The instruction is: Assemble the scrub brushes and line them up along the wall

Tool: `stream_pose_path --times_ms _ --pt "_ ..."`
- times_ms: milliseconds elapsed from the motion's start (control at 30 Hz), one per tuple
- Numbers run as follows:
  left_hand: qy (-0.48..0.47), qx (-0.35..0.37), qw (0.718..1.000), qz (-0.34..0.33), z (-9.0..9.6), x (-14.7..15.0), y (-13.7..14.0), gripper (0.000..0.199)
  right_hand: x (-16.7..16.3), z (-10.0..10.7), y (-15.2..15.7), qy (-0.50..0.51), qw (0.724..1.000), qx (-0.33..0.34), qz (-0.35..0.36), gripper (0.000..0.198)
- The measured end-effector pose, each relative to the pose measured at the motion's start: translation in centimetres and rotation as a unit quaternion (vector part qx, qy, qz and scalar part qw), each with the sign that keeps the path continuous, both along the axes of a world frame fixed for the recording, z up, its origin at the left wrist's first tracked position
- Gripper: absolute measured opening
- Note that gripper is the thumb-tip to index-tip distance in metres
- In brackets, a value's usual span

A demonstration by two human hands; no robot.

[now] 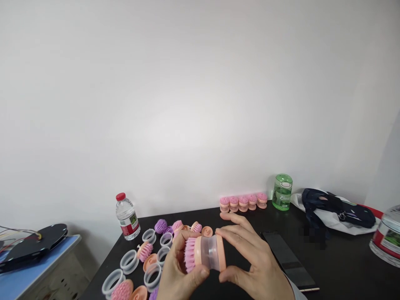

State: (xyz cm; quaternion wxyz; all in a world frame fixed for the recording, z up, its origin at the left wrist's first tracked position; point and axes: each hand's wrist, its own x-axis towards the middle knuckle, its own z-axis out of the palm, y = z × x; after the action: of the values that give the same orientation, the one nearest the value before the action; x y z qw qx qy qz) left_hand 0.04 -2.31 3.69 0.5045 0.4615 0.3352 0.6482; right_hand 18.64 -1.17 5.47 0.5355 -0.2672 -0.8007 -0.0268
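Observation:
A scrub brush with pink bristles, a clear middle ring and a peach base lies sideways between my hands above the black table. My left hand is closed around its bristle end, thumb on the clear ring. The fingertips and thumb of my right hand grip the peach base. Left of my hands lie loose parts: several clear rings, pink bristle heads, a purple bristle head and peach discs. My left hand partly hides some of them.
Against the wall stands a row of several pink brushes, beside a green container. A water bottle stands at the left edge. A dark phone, a dark pouch and a second bottle are on the right.

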Motion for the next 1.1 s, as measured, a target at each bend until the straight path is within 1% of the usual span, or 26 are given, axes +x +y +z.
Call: stream_pose_path --times_ms 167,267,333,400,467,567,633,767,867,967,1033,1100 --pt "0.058 0.011 0.998 -0.019 -0.1 -0.4 0.2 0.055 0.2 0.2 -0.2 -0.019 0.999 0.029 -0.012 0.060" --pt "0.086 0.011 0.996 -0.033 -0.2 -0.6 0.3 0.058 0.3 0.1 -0.4 -0.029 0.998 0.048 -0.012 0.057" --pt "0.078 0.009 0.997 -0.026 -0.3 -0.4 0.2 0.059 0.4 0.1 -0.6 -0.034 0.998 0.056 -0.011 0.055" --pt "0.059 0.005 0.998 -0.010 -0.3 -0.1 0.0 0.057 0.4 0.2 -0.7 -0.041 0.997 0.061 -0.011 0.049" --pt "0.040 -0.005 0.999 0.003 -0.3 0.3 -0.2 0.054 0.4 0.3 -0.8 -0.051 0.996 0.077 -0.009 0.040" --pt "0.003 -0.030 0.999 0.016 -0.4 0.7 -0.4 0.054 0.7 0.3 -0.6 -0.069 0.991 0.117 -0.005 0.025" --pt "-0.014 -0.047 0.999 0.008 -0.7 0.7 -0.5 0.054 0.9 0.2 -0.5 -0.083 0.986 0.141 0.005 0.025" --pt "-0.022 -0.062 0.997 -0.045 -1.5 0.3 -0.6 0.045 1.1 0.1 -0.6 -0.104 0.982 0.148 0.052 0.017" --pt "-0.051 -0.079 0.994 -0.062 -2.0 0.2 -0.8 0.039 0.8 0.3 -1.0 -0.106 0.978 0.152 0.091 0.019" --pt "-0.078 -0.095 0.991 -0.047 -2.0 0.3 -0.9 0.039 0.6 0.3 -1.2 -0.070 0.985 0.128 0.087 0.019" --pt "-0.077 -0.084 0.992 -0.045 -1.6 0.4 -0.8 0.041 0.7 0.2 -1.1 -0.068 0.986 0.127 0.088 0.024" --pt "-0.056 -0.054 0.995 -0.061 -1.1 0.5 -0.8 0.044 0.9 0.0 -0.8 -0.077 0.985 0.123 0.098 0.031"
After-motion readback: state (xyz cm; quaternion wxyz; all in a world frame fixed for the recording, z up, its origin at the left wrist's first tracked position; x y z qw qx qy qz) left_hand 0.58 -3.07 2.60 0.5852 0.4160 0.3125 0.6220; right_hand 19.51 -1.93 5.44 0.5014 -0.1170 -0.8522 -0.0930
